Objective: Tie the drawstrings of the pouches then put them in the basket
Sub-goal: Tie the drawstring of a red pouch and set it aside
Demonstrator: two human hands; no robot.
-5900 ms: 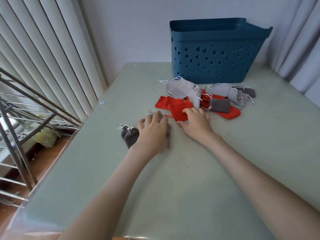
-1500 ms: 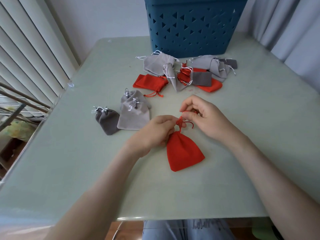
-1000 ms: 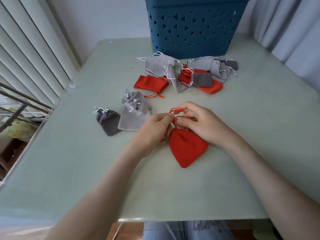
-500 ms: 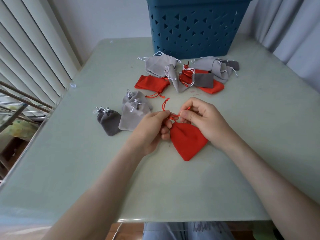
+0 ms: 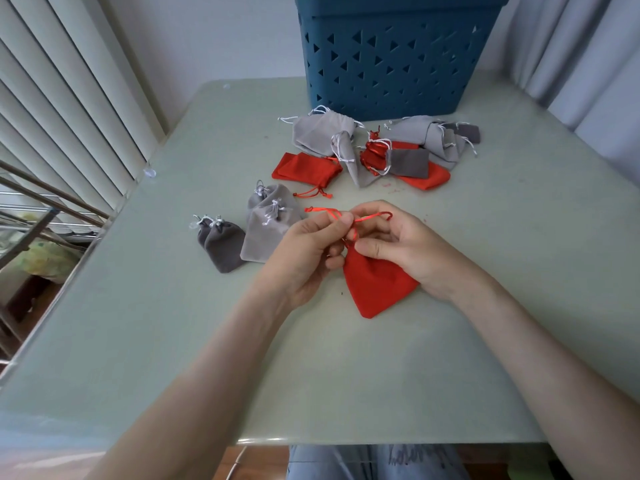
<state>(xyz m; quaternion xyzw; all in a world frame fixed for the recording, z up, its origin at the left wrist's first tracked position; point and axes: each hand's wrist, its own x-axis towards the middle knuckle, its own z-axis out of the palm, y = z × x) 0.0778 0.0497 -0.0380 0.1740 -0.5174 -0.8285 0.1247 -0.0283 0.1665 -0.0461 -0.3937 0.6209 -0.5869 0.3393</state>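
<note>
Held a red pouch [image 5: 377, 285] flat on the table [image 5: 173, 341], a little to the 6 o'clock side of its middle, long axis running from the gathered neck at 11 o'clock to the closed bottom at 5 o'clock. Pinched the red drawstring [image 5: 322, 210] just above that neck between thumb and forefinger of the left hand [image 5: 304, 251], other fingers curled under, one cord end sticking out toward 10 o'clock. Pressed the thumb of the right hand [image 5: 408, 247] against the pouch beside the neck, fingers curled behind, the other cord end arching over them toward 1 o'clock; could not make out any grip of those fingers on the cord. Saw two light grey pouches [image 5: 266, 233] with drawn necks at 9 o'clock of the left hand, just beside it, and two dark grey pouches [image 5: 221, 247] next to them, farther toward 9. Saw a loose heap of pouches [image 5: 381, 150] at 12 o'clock, between the hands and the blue basket [image 5: 398, 64] at the far edge. Had bare tabletop from 3 round through 6 to 8 o'clock, out to the near edge; had the left edge at 9, by the blinds [image 5: 69, 98].
</note>
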